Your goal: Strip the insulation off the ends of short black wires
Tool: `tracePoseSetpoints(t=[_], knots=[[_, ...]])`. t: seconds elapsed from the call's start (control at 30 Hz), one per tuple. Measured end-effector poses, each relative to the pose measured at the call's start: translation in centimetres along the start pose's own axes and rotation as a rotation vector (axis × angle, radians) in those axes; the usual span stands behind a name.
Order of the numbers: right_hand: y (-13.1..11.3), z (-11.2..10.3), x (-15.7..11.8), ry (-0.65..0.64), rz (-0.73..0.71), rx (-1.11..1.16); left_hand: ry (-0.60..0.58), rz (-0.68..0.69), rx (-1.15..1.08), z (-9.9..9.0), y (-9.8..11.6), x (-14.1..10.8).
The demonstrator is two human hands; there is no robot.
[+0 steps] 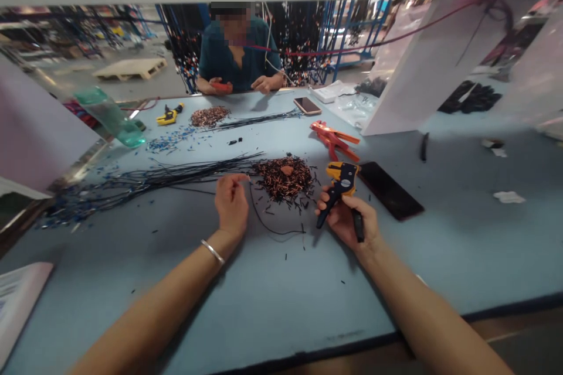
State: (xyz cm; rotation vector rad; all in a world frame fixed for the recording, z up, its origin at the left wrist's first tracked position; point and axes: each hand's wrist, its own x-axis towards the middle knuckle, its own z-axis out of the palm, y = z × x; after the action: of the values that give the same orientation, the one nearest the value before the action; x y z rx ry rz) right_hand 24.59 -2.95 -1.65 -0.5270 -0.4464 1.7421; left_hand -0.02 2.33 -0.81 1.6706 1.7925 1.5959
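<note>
My right hand [352, 220] is wrapped round the handles of a yellow and black wire stripper [346, 180], its jaws pointing up and away from me. My left hand [232, 202] is closed in a pinch at the end of a thin black wire [264, 224], which curves down across the table towards the right hand. Just beyond the two hands lies a heap of short black and copper offcuts [284, 179]. A bundle of long black wires [176, 173] stretches leftwards from the heap to many blue-tipped ends.
Right of the stripper lie a dark phone [391, 190] and red-orange pliers [334, 139]. Farther back are a second phone [307, 106], another offcut heap [210, 116], a yellow tool [169, 114] and a green bottle [109, 117]. A person [240, 53] sits opposite, holding something red. White panels flank the table.
</note>
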Motion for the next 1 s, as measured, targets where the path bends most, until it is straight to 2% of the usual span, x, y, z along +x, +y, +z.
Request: tracePoseSetpoints(t=[0.07,0.1,0.13,0.23,0.33,0.43,0.53,0.73,0.87,1.0], knots=[[0.1,0.0,0.0,-0.008,0.006,0.006,-0.101,-0.053,0.105,-1.0,-0.3,2.1],[0.1,0.0,0.1,-0.014,0.012,0.007,-0.176,-0.029,0.176,-1.6,-0.4,3.1],[0.1,0.0,0.1,-0.019,0.016,0.009,-0.263,0.047,0.249,-2.2,-0.6,4.1],[0.3,0.0,0.3,-0.025,0.027,0.019,-0.549,0.413,0.443,-3.2,-1.1,6.1],[0.4,0.0,0.5,-0.021,0.026,0.037,-0.753,0.739,0.571,-2.9,-1.4,6.8],[0.5,-0.1,0.6,-0.013,0.02,0.059,-0.757,0.853,0.726,-1.7,-1.3,7.3],[0.6,-0.1,0.7,-0.009,0.019,0.079,-0.815,0.948,0.873,-1.0,-1.0,7.8],[0.5,-0.2,0.8,0.001,0.032,0.088,-0.912,1.017,0.916,-1.1,-1.1,7.9],[0.4,-0.1,0.6,0.015,0.029,0.066,-0.959,1.041,0.855,-2.3,-1.1,7.8],[0.3,-0.1,0.5,0.021,0.02,0.039,-0.902,1.048,0.777,-5.3,-0.8,7.2]])
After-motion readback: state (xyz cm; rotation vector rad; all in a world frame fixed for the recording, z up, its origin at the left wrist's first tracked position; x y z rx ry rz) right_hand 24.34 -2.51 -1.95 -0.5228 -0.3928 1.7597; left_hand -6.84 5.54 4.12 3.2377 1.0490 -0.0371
